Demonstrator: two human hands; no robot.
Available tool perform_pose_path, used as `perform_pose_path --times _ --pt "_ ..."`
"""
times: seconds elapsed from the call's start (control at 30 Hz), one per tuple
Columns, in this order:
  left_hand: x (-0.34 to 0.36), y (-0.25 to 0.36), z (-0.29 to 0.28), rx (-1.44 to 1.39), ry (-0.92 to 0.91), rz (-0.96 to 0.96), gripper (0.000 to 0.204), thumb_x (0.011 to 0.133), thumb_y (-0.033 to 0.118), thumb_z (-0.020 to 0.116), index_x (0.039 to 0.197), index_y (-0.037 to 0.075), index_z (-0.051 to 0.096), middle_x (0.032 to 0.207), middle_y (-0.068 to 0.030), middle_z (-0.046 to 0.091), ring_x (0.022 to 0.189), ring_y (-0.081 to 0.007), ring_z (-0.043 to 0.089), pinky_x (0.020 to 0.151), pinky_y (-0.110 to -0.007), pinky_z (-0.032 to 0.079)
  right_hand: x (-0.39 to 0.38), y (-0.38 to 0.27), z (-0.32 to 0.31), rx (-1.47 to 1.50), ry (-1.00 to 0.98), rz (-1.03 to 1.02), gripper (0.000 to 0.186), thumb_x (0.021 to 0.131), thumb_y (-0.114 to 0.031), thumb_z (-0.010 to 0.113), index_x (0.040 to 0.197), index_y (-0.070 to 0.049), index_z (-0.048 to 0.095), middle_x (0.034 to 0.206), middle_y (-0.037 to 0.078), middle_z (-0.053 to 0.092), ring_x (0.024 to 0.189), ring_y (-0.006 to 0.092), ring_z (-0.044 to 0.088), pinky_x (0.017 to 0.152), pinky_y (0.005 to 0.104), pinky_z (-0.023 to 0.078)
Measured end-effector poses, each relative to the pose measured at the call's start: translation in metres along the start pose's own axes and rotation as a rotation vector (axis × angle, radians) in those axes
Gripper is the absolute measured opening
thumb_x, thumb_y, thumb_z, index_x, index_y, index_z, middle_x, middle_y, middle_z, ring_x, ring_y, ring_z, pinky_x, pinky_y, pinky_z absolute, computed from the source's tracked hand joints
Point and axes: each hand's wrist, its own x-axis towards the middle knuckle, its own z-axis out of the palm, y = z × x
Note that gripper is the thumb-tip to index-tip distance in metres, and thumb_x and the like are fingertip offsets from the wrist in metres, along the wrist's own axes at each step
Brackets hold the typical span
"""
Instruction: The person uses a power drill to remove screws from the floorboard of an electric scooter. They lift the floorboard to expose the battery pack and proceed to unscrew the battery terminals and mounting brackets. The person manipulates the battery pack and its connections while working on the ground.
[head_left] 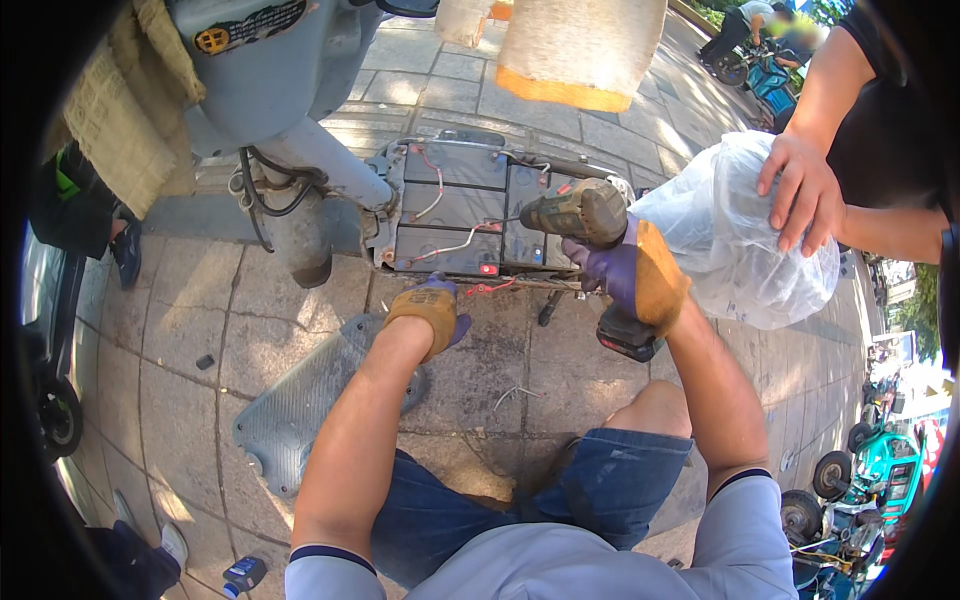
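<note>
My right hand (640, 270), in a purple and tan work glove, is wrapped round the grip of a cordless drill (575, 212). The drill points left, its thin bit reaching toward a terminal among the black batteries (450, 205) in the scooter's floor compartment. Red and white wires (455, 245) run across the batteries. My left hand (428, 308), in a matching glove, is at the compartment's near edge. Its thumb stands apart from the other fingers, whose tips are partly hidden.
A ridged grey cover (315, 400) lies on the paving by my left forearm. At right, another person's hand (803, 190) rests on a clear plastic bag (740, 230). The scooter's front column (335, 165) rises at upper left. A small blue bottle (245, 573) is at lower left.
</note>
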Motion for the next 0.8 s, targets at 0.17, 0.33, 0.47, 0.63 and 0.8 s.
perform_pose_path --times 0.17,0.33,0.47,0.63,0.8 --pt "0.002 -0.003 0.001 0.008 -0.014 -0.028 0.058 0.09 0.044 0.078 0.132 0.006 0.065 0.134 -0.0207 0.068 0.124 -0.0415 0.065 0.106 -0.048 0.053 0.006 -0.009 -0.004 -0.029 -0.083 0.002 0.021 0.097 -0.016 0.074 0.112 -0.002 0.07 0.079 0.0 0.062 0.066 0.01 0.055 0.058 0.0322 0.05" --pt "0.007 -0.001 0.004 0.016 -0.006 0.008 0.052 0.093 0.044 0.072 0.13 0.008 0.069 0.133 -0.0199 0.07 0.124 -0.0399 0.066 0.105 -0.046 0.054 0.02 -0.002 -0.009 -0.237 -0.041 -0.291 0.036 0.095 -0.022 0.072 0.127 -0.006 0.068 0.103 0.014 0.074 0.092 0.0301 0.07 0.08 0.0409 0.056" --pt "0.001 0.008 -0.013 -0.002 -0.106 -0.071 0.048 0.093 0.041 0.073 0.127 0.005 0.069 0.133 -0.0216 0.069 0.121 -0.0401 0.067 0.102 -0.047 0.055 0.025 -0.038 -0.018 -0.639 -0.181 -0.181 0.047 0.094 -0.026 0.072 0.135 -0.006 0.063 0.11 0.023 0.075 0.104 0.0421 0.071 0.088 0.0476 0.057" --pt "0.007 0.015 -0.02 -0.091 0.155 -0.06 0.046 0.095 0.036 0.073 0.127 0.003 0.068 0.13 -0.023 0.07 0.118 -0.0411 0.068 0.101 -0.047 0.055 0.026 -0.055 -0.03 -0.765 -0.186 -0.277 0.053 0.093 -0.029 0.073 0.136 -0.002 0.058 0.108 0.026 0.074 0.103 0.0441 0.071 0.086 0.0503 0.056" --pt "0.051 0.018 -0.019 -0.331 0.416 -0.126 0.044 0.094 0.032 0.075 0.129 0.006 0.07 0.128 -0.0207 0.071 0.118 -0.0392 0.069 0.1 -0.048 0.055 0.04 -0.016 -0.011 -0.519 -0.068 -0.292 0.049 0.093 -0.033 0.075 0.131 -0.005 0.063 0.107 0.024 0.075 0.1 0.044 0.071 0.084 0.0483 0.057"
